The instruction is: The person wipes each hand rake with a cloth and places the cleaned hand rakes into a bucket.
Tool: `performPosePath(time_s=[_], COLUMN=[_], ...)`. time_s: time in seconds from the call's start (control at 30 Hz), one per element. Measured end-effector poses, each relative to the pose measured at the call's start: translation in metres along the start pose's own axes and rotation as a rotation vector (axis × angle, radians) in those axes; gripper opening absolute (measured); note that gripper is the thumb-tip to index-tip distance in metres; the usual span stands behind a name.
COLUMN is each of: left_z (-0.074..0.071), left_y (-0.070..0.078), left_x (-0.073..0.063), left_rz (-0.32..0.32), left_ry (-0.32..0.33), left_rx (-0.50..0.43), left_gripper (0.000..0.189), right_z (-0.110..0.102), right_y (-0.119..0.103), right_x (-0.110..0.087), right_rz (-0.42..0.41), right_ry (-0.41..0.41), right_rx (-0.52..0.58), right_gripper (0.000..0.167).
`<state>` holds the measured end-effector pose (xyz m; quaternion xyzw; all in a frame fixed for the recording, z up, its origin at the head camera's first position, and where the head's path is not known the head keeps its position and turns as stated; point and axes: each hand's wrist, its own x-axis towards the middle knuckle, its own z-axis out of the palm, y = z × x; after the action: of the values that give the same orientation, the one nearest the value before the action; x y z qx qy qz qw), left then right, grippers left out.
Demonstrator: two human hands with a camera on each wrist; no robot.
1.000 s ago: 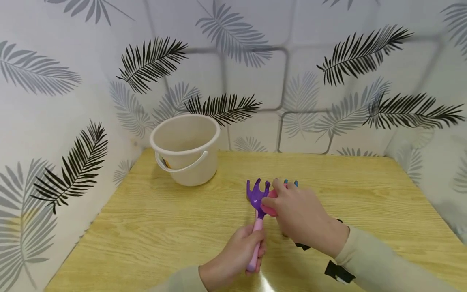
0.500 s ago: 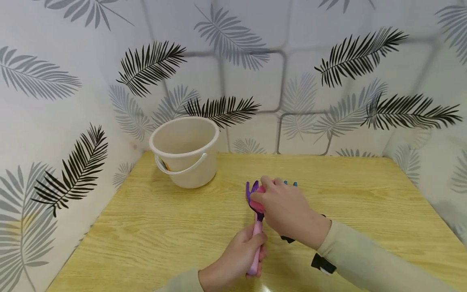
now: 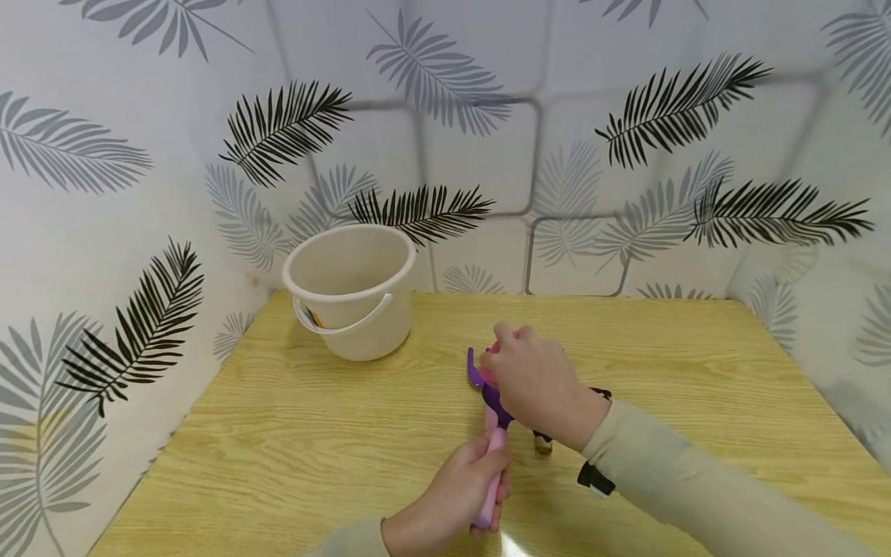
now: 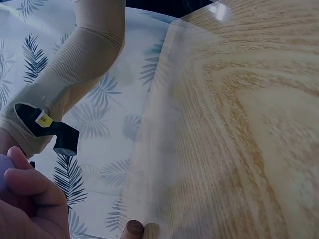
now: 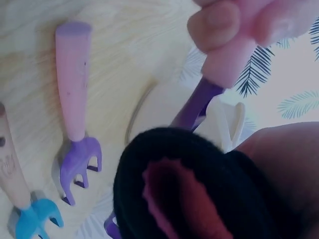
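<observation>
Head view: left hand [image 3: 455,483] grips a purple-headed tool [image 3: 498,438] by its pink handle, above the worktop [image 3: 313,433]

Right hand [image 3: 541,381] pinches a pink pad [image 3: 486,376] at the tool's purple head, contact mostly hidden by the fingers; below, a pink-handled purple fork [image 5: 75,112] lies beside a blue fork with a wooden handle [image 5: 14,172], and a cream bucket [image 3: 376,333] stands upright farther back on the left

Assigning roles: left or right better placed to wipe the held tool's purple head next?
Right, likely: right grip holds the pink item at the purple head; left grip holds the pink handle.
</observation>
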<state>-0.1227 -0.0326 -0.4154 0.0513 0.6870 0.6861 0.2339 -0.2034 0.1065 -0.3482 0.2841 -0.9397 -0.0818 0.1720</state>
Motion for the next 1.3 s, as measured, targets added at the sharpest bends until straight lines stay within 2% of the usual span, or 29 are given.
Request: performPosePath(time_s=[0.1,0.3,0.4,0.53,0.63,0.77,0.97,1.07,1.3], left_z=[-0.001,-0.007,-0.008,-0.008,-0.008,-0.008,-0.009,-0.009,-0.009], left_y=[-0.001,0.001,0.003,0.003,0.003,0.002,0.001,0.0,-0.001], left_x=[0.001,0.005,0.005,0.004,0.003,0.004,0.004,0.004,0.002], left_rz=[-0.015,0.001,-0.005,0.002,0.005,0.006,0.021,0.025,0.028], left_ry=[-0.002,0.033,0.018,-0.004,-0.003,-0.002,-0.019,-0.022,0.007], left_rx=[-0.022,-0.047,-0.069,-0.073,-0.067,-0.068,-0.059,-0.059,-0.046], left_gripper=[0.024,0.024,0.024,0.023,0.023,0.023,0.022,0.022,0.021], right_z=[-0.002,-0.014,-0.019,-0.023,-0.025,-0.03,-0.038,-0.037,-0.019], right_y=[0.0,0.001,0.005,0.012,0.013,0.011,0.001,-0.004,-0.002], right_x=[-0.003,-0.011,-0.018,-0.022,-0.023,-0.025,-0.029,-0.028,-0.02], right_rz=[-0.027,-0.057,-0.067,-0.066,-0.069,-0.106,-0.149,-0.143,-0.082], right_ry=[-0.037,-0.1,-0.123,-0.157,-0.164,-0.139,-0.152,-0.162,-0.114], right_rx=[0.023,0.17,0.231,0.255,0.253,0.238,0.136,0.102,0.057], right_gripper=[0.025,0.04,0.04,0.044,0.049,0.045,0.039,0.033,0.022])
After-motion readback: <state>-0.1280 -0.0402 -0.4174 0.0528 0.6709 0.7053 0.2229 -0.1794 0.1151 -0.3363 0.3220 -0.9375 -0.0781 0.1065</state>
